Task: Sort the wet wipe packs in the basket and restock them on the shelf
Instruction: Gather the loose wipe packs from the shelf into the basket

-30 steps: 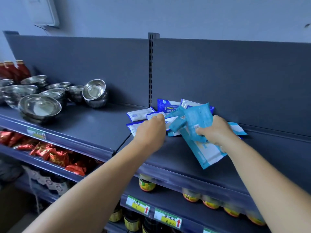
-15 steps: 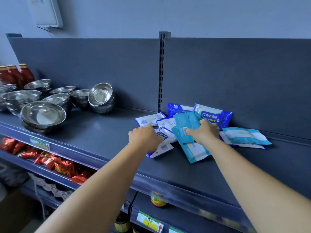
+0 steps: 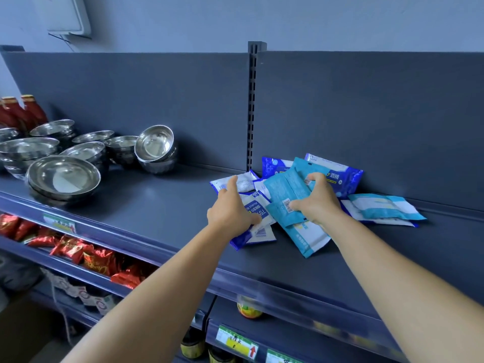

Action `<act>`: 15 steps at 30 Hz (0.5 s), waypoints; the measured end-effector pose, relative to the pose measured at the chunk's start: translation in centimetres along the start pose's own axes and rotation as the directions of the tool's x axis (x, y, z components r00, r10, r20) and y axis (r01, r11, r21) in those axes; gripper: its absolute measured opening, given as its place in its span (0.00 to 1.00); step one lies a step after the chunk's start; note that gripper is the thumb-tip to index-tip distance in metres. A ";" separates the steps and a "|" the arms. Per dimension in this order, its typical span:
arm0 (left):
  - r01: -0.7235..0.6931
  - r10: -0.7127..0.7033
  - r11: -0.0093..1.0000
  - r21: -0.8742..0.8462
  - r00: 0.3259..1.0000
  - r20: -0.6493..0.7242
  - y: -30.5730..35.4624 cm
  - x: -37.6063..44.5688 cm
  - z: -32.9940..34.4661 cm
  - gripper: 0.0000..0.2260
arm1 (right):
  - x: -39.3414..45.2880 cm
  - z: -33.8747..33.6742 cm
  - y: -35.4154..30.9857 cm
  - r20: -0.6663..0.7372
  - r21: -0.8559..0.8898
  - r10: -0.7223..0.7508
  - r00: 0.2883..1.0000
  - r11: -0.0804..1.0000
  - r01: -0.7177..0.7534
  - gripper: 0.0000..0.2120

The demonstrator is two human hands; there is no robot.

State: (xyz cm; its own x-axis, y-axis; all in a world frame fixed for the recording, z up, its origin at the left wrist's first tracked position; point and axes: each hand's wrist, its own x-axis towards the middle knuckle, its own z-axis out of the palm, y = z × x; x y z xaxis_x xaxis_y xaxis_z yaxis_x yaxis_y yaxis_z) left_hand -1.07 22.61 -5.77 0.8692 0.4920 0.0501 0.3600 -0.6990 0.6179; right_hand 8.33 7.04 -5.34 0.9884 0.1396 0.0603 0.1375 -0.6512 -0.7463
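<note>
Shelf [image 3: 162, 210]: right hand [image 3: 318, 203] grasping teal packs [image 3: 284, 192]; left hand [image 3: 231, 209], fingers straight, pressing white packs [image 3: 255, 205] just beside it; bowls [image 3: 62, 176] far left.

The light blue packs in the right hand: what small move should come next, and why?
Probably lay them beside the light blue pack lying at the right. The right hand grips light blue packs above a mixed pile, while the left hand rests on the dark blue and white packs.
</note>
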 end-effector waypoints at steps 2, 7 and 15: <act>-0.041 0.040 0.999 -0.034 0.999 -0.012 0.4 -0.3 0.0 0.48 | -0.5 -0.1 0.2 -0.007 0.023 0.024 1.000 0.999 -0.024 0.39; 0.105 -0.098 0.980 -0.168 0.994 0.048 1.5 -1.4 0.1 0.38 | -1.7 -1.3 1.0 0.007 0.095 0.085 0.996 0.992 -0.085 0.46; 0.107 -0.096 0.913 -0.393 0.994 0.050 3.3 -2.5 0.5 0.06 | -3.6 -5.9 2.6 -0.070 0.275 0.013 0.997 0.961 0.007 0.47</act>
State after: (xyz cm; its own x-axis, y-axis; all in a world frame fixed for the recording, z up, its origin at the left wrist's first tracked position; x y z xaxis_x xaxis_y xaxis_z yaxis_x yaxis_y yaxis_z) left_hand -1.83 18.78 -4.25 0.8465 0.5302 -0.0482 0.2888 -0.3813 0.8782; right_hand 5.50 0.45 -3.57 0.9922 0.0784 0.0971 0.1212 -0.4199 -0.8995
